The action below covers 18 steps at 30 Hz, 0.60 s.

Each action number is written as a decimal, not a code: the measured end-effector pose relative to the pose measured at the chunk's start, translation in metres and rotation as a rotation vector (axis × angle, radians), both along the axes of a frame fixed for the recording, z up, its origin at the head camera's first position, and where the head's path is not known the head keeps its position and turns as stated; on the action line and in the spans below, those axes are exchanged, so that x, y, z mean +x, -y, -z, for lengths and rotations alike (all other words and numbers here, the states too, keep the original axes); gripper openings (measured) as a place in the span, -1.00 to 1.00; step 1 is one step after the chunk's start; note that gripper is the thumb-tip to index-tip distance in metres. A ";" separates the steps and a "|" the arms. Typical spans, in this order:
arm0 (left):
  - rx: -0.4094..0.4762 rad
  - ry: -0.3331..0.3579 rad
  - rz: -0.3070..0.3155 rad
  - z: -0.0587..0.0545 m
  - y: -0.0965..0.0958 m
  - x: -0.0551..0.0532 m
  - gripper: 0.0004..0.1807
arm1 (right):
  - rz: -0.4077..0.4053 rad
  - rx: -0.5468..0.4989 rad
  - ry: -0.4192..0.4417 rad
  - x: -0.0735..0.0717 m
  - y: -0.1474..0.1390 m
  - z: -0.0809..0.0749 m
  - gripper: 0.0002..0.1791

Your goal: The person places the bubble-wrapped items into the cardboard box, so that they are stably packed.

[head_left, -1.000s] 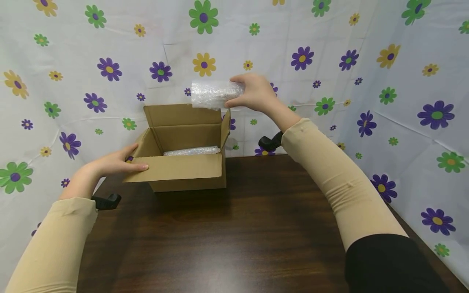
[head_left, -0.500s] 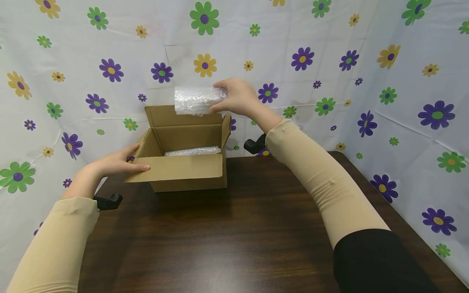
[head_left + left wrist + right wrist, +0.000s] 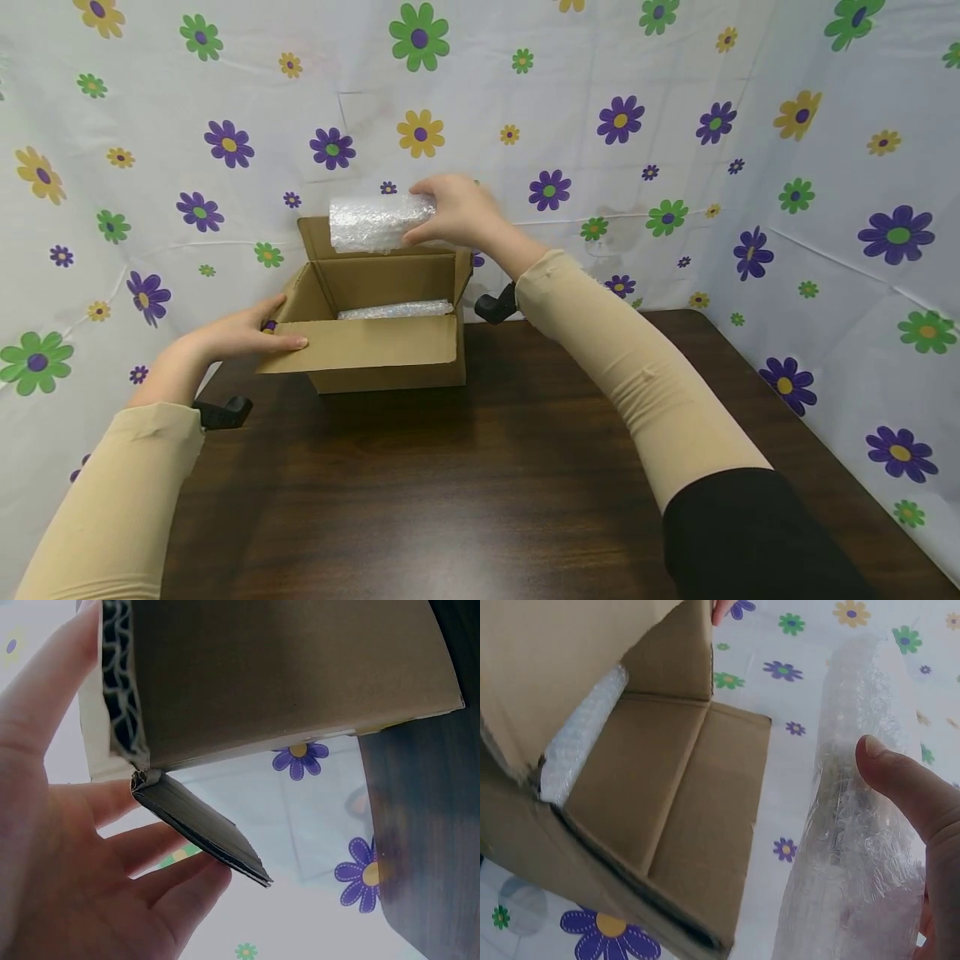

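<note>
An open cardboard box stands on the table. My left hand grips its left front corner. In the left wrist view, the thumb lies along one cardboard edge and the fingers rest against a side flap. My right hand holds a bubble-wrapped bundle sideways above the back of the box. The right thumb presses on the clear wrap, and what is inside is hard to make out. Inside the box lies another bubble-wrapped piece, partly hidden by the front flap.
The dark wooden table reaches to a white cloth backdrop printed with flowers, which also hangs at the sides. The box's front flap folds outward, and its back flap stands up near the cloth.
My right hand has carried the bubble-wrapped bundle left and a little down, from above the box's right back corner to above its back. The left hand and box have hardly moved.
</note>
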<state>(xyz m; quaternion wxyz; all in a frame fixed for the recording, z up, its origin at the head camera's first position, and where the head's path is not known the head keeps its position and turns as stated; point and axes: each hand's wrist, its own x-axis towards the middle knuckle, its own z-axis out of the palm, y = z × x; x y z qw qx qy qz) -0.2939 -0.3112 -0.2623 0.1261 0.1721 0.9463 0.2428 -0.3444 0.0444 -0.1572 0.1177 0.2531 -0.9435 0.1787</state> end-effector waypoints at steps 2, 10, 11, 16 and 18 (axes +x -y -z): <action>-0.003 0.001 -0.002 0.000 0.000 0.000 0.14 | -0.006 0.003 0.002 0.000 0.005 0.003 -0.01; 0.004 0.002 0.000 0.001 0.001 0.000 0.15 | -0.050 0.019 0.017 0.000 0.027 0.018 -0.03; 0.007 0.003 0.002 0.001 0.001 0.000 0.15 | -0.052 0.019 0.020 0.001 0.029 0.021 -0.03; 0.018 0.010 0.002 0.001 0.001 0.000 0.15 | -0.036 0.000 0.056 0.001 0.037 0.031 -0.04; 0.017 0.011 -0.002 0.001 0.002 0.000 0.15 | -0.032 -0.029 0.075 0.000 0.039 0.034 -0.05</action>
